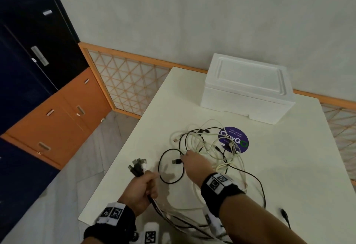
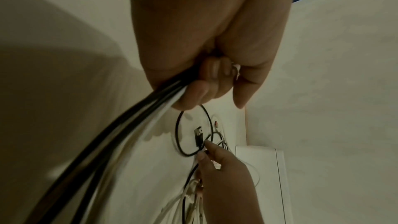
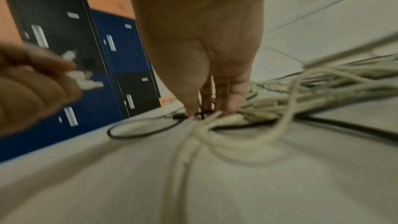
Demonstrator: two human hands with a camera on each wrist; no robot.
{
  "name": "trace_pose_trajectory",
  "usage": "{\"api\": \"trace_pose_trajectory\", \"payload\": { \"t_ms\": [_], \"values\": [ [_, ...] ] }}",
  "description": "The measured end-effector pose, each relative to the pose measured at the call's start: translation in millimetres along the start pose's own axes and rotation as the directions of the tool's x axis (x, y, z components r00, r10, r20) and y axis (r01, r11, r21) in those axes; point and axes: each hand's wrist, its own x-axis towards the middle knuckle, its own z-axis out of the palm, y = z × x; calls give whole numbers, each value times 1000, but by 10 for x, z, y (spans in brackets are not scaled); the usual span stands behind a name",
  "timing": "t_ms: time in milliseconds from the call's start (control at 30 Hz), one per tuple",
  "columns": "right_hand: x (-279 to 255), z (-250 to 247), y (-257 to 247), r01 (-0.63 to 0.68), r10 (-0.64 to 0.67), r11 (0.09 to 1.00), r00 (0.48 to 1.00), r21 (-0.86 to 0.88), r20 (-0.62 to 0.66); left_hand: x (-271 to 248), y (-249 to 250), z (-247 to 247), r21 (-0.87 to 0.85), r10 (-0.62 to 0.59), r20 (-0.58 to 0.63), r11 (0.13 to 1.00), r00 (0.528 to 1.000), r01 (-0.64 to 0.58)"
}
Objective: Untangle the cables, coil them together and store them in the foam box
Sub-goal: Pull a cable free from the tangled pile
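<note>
A tangle of white and black cables point(image 1: 208, 143) lies in the middle of the white table point(image 1: 289, 166). My left hand point(image 1: 148, 184) grips a bundle of cable ends point(image 1: 137, 166) above the table's front left edge, plugs pointing up, and the cables trail down below it point(image 2: 120, 134). My right hand point(image 1: 184, 158) reaches in from the right and pinches a black cable point(image 1: 169, 181) just behind its USB plug point(image 1: 176, 161); the left wrist view shows finger and thumb point(image 2: 206, 144) at the plug's tail. The white foam box point(image 1: 246, 89) stands at the back with its lid on.
A round purple sticker point(image 1: 234, 139) lies under the tangle. A loose black plug point(image 1: 284, 214) sits near the front right edge. Orange and dark blue cabinets point(image 1: 48, 89) stand to the left, across a strip of floor. A wall runs behind the table.
</note>
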Motion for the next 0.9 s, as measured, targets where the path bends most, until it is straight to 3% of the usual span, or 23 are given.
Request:
{"api": "trace_pose_trajectory", "payload": {
  "t_ms": [233, 333, 433, 633, 700, 833, 900],
  "values": [
    [138, 211, 242, -22, 21, 1000, 994, -3, -110, -56, 20, -48, -7, -39, -16, 999, 999, 39],
    [97, 201, 323, -44, 43, 999, 994, -10, -97, -70, 39, -4, 22, -25, 8, 999, 1000, 25],
    [-18, 109, 361, 32, -42, 996, 992, -80, -123, -79, 54, 83, 55, -11, 37, 998, 999, 9],
    [-278, -731, 376, 82, -39, 993, 900, 82, -433, -122, 72, 281, 78, 21, 108, 996, 994, -30],
    [-443, -987, 347, 23, 10, 996, 938, 91, -347, -149, 63, 387, 87, 36, 127, 995, 991, -48],
    [-677, -1152, 341, -127, 117, 988, 988, -91, -101, -202, 81, 614, 138, 61, 212, 986, 975, -92],
    [-769, -1229, 351, -179, 188, 980, 977, 93, -102, -231, 109, 719, 165, 83, 252, 978, 964, -127]
  ]
}}
